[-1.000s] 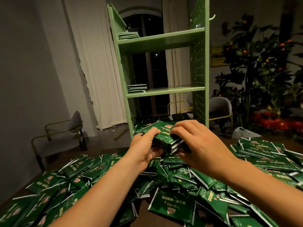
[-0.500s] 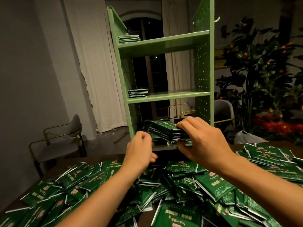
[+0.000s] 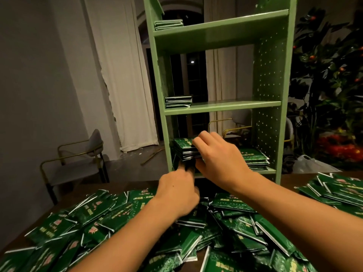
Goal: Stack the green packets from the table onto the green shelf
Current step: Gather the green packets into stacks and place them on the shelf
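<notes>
— Looking from the left: what sits left of the green shelf (image 3: pixel 220 104)?

— A grey chair (image 3: pixel 78 160) with a brass frame stands on the floor, well left of the shelf, with a white curtain (image 3: pixel 121 75) hanging behind it, between chair and shelf.

— And the packets?

— Loose green packets (image 3: pixel 94 216) lie heaped on the dark table (image 3: pixel 121 186) in front of the shelf, spreading to both sides. On the shelf itself, one small stack (image 3: pixel 168 25) sits at the left end of the top board, another stack (image 3: pixel 178 101) at the left end of the middle board.

— The hands?

— The left hand (image 3: pixel 177 191) hangs just in front of the shelf's bottom board, above the heap; its fingers point away from me and are blurred, so I cannot tell whether they hold anything. The right hand (image 3: pixel 218 156) is inside the bottom compartment, fingers over the top and thumb underneath a held stack (image 3: pixel 183 149) of packets (gripped at its right end), near the left upright.

— Anything further right?

— A flat pile (image 3: pixel 254 159) lies on the bottom board by the right upright. Right of the shelf stands a plant (image 3: pixel 330 75) with small orange fruit, and more packets (image 3: pixel 337 188) lie on the table below it.
</notes>
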Available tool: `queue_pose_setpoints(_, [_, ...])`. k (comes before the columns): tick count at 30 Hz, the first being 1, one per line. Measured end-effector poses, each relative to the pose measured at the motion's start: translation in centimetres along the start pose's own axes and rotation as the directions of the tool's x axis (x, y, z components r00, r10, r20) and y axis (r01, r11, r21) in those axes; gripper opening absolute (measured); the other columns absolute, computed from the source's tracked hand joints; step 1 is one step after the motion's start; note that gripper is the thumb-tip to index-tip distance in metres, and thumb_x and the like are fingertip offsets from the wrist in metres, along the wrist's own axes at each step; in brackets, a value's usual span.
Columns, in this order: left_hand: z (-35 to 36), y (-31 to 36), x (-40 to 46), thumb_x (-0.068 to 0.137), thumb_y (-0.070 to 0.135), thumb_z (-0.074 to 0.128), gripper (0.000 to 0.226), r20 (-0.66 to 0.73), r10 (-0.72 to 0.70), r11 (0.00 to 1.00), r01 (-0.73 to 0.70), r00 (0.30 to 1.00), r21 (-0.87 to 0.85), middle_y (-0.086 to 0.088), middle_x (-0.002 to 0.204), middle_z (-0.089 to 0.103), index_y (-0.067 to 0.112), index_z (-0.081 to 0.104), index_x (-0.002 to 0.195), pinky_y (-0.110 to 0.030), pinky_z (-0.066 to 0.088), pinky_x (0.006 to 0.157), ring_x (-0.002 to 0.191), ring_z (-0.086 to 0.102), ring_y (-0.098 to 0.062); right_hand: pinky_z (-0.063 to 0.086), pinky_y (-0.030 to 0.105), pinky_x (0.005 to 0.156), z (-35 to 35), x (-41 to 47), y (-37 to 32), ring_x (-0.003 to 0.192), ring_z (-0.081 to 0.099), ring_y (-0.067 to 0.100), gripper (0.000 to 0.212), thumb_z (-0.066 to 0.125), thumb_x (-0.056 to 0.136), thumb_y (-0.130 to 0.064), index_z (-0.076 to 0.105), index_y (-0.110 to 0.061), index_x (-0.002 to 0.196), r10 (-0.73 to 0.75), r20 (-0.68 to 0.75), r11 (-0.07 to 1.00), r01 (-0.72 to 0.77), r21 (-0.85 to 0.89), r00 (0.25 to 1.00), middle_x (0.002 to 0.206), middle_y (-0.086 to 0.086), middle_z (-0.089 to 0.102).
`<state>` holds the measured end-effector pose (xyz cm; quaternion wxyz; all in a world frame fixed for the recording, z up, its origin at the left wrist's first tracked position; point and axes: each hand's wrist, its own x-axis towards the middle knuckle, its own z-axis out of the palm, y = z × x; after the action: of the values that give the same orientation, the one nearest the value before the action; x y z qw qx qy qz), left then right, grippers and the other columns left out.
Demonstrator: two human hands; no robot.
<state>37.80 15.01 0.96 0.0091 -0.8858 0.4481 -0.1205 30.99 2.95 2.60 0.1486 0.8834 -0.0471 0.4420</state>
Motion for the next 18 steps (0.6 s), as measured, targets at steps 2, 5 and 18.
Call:
queue_pose_setpoints(2, [0.2,0.1,0.1,0.101,0.034,0.043,0.044,0.016,0.02,1.0,-0.02,1.0,0.017,-0.015,0.155,0.03,0.012,0.047,0.139,-0.042,0.047,0.088,0.115,0.058,-0.038,0.036,0.029,0.042,1.1,0.8,0.0,0.081,0.055,0.026,0.035,0.081,0.068,-0.014,0.061,-0.009,0.097,0.001,0.029,1.0,0.0,-0.005,1.0,0.094,0.006,0.059])
queue_pose_setpoints(5, [0.9,-0.2,0.3,0.101,0.03,0.042,0.046,0.008,0.045,0.999,-0.045,0.999,-0.01,-0.017,0.166,0.007,0.011,0.044,0.142,-0.042,0.049,0.087,0.114,0.059,-0.039,0.038,0.032,0.042,3.1,1.9,0.1,0.084,0.055,0.028,0.034,0.079,0.068,-0.009,0.061,-0.009,0.096,0.002,0.104,1.0,-0.002,0.001,0.995,0.097,0.008,0.058])
queue_pose_setpoints(18, [2.4,-0.8,0.2,0.098,0.024,0.045,0.047,-0.053,0.088,0.996,-0.088,0.995,-0.005,-0.019,0.167,-0.008,0.01,0.043,0.143,-0.039,0.053,0.079,0.102,0.066,-0.035,0.044,0.035,0.066,3.4,2.9,0.2,0.105,0.056,0.028,0.028,0.06,0.096,-0.023,0.061,-0.014,0.122,0.072,0.2,0.991,-0.093,0.098,0.977,0.116,0.006,0.057])
